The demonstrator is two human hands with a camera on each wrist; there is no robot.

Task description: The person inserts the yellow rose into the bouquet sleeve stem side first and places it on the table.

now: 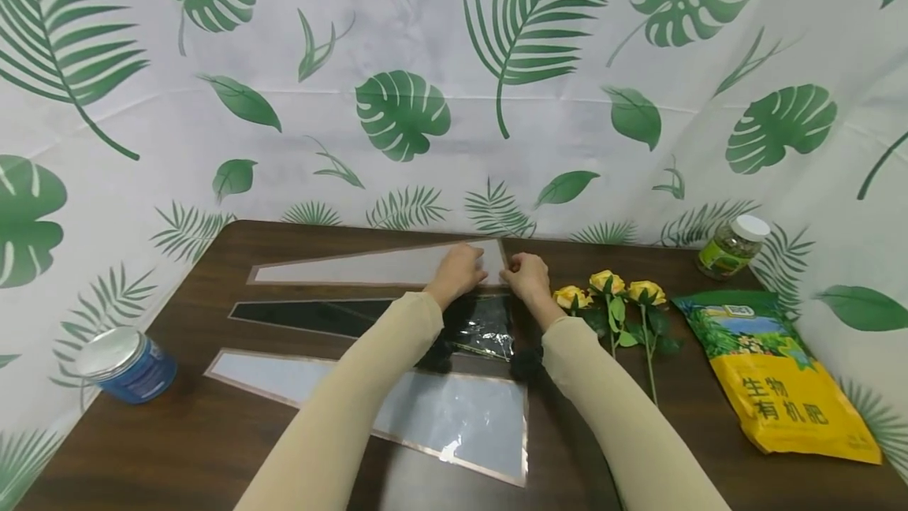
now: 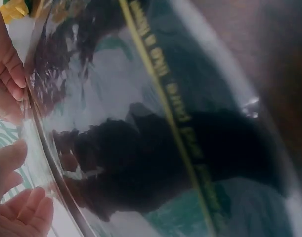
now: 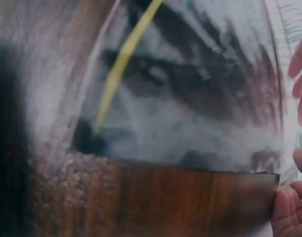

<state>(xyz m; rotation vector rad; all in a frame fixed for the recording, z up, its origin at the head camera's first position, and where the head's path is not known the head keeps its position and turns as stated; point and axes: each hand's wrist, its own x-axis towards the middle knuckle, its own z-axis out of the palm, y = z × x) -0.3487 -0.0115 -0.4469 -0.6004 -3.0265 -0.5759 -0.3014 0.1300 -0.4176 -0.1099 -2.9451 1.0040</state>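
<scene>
Three long tapered plastic flower sleeves lie across the table, wide ends to the right. At the back is a white flower sleeve (image 1: 376, 266), in the middle a glossy black flower sleeve (image 1: 319, 318) and in front a pale flower sleeve (image 1: 454, 416) with a pinkish border. My right hand (image 1: 528, 278) pinches the edge of the white sleeve at its wide end. Over that sleeve's near right part is my left hand (image 1: 459, 270), its fingers (image 2: 29, 210) loosely bent and parted beside the edge. Yellow lettering runs along the black sleeve (image 2: 141, 118).
Several yellow roses (image 1: 607, 283) with long stems lie right of my right hand. Farther right are a yellow and green bag (image 1: 787, 385) and a white-lidded jar (image 1: 734, 246). A blue can (image 1: 131, 365) stands at the left edge. A leaf-print cloth (image 1: 440, 30) hangs behind.
</scene>
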